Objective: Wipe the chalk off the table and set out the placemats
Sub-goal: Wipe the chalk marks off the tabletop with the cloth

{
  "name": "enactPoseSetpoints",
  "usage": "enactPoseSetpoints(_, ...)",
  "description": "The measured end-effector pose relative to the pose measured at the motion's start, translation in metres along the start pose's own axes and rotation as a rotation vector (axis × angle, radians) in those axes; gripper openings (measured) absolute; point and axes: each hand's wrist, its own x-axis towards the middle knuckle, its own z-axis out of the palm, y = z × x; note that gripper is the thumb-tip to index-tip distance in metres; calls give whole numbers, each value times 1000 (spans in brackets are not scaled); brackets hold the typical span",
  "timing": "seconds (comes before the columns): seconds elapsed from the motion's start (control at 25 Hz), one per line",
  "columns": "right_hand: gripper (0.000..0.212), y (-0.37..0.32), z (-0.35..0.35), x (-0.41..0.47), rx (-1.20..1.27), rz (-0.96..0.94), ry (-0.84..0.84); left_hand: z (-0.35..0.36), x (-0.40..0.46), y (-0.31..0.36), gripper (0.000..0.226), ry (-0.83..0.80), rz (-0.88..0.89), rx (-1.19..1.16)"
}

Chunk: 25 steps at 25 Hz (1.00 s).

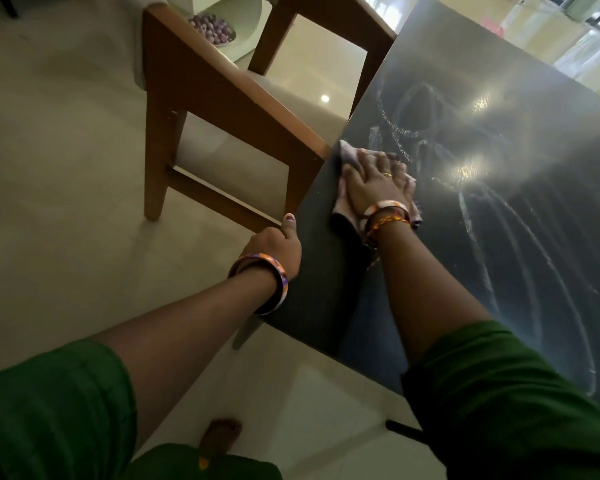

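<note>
Dark desk (499, 237) filling the right side, glossy, with two bright light reflections near its middle. White chalk marks (482, 237) in loops and long curved lines, spreading from about 12 o'clock of the right hand down to 5 o'clock, toward the near desk edge. Right hand (373, 181) lying flat on a pale patterned cloth (345, 206), fingers (392, 164) straight and a little spread, pressing the cloth on the desk close to its left edge. Cloth showing around the hand at 11 o'clock and at 7 o'clock. Bangles and a thread on the right wrist, a ring on one finger. Left hand (274, 247) at 7 o'clock of the right hand, gripping the left desk edge, thumb up on top, other fingers curled under and hidden. Striped bangle (267, 282) on the left wrist. Wooden chair (205, 109) at 10 o'clock, just beside the desk. Bowl of purple balls (210, 29) behind the chair, at 11 o'clock. Green sleeves on both arms. No placemats visible.
</note>
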Motion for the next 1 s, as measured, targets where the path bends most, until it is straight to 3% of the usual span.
enactPoseSetpoints(0.16, 58, 70, -20, -25, 40, 320, 39, 1, 0, 0, 63, 4, 18, -1)
enactPoseSetpoints(0.24, 58, 63, -16, -48, 22, 392, 53, 2, 1, -1, 66, 5, 26, 17)
enactPoseSetpoints(0.32, 58, 27, -1, -59, -14, 292, 43, 1, 1, -1, 66, -2, 29, 18)
enactPoseSetpoints(0.48, 56, -30, 16, -36, -5, -83, -15, -1, 1, -1, 63, -36, 16, -10)
enactPoseSetpoints(0.64, 58, 4, -4, 5, 32, 106, 14, -1, 1, -1, 63, -31, -11, -34)
enactPoseSetpoints(0.8, 60, 27, -4, -47, 30, 304, 51, 0, 1, -2, 66, -37, 28, -33)
enactPoseSetpoints(1.0, 59, -9, 15, -54, -58, 51, 19, 0, 2, -3, 66, -45, 34, -21)
